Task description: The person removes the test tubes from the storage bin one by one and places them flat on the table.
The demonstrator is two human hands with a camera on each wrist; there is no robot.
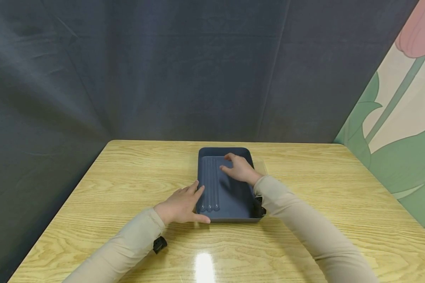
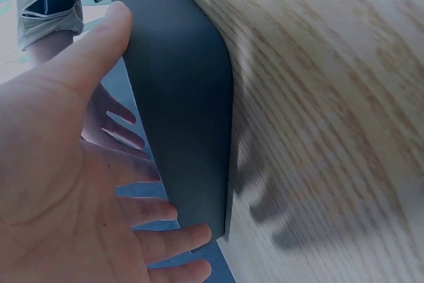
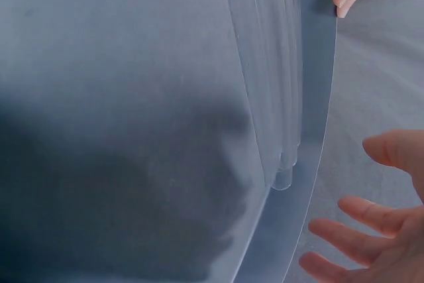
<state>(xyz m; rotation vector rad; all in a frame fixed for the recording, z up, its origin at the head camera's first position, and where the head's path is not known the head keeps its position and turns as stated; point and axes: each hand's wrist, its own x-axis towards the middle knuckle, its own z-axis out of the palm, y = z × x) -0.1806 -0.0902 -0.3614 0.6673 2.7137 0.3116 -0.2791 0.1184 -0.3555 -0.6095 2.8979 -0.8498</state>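
A dark blue-grey tray (image 1: 235, 204) lies lengthwise on the table. Three clear test tubes (image 1: 209, 184) with rounded ends lie side by side along its left inside; the right wrist view shows the tubes (image 3: 281, 97) beside the tray's wall. My left hand (image 1: 180, 204) is at the tray's near left corner, fingers and thumb spread along the outer wall (image 2: 179, 111); whether they touch it I cannot tell. Above the tray's interior hovers my right hand (image 1: 241, 169), thumb and fingers apart, with nothing between them.
A thin transparent flat object (image 1: 260, 168) lies beside the tray's right wall, partly covered by the right wrist. The wooden table (image 1: 127, 177) extends on both sides. A dark curtain (image 1: 198, 70) hangs behind it, and a flower-painted wall (image 1: 403, 157) stands at the right.
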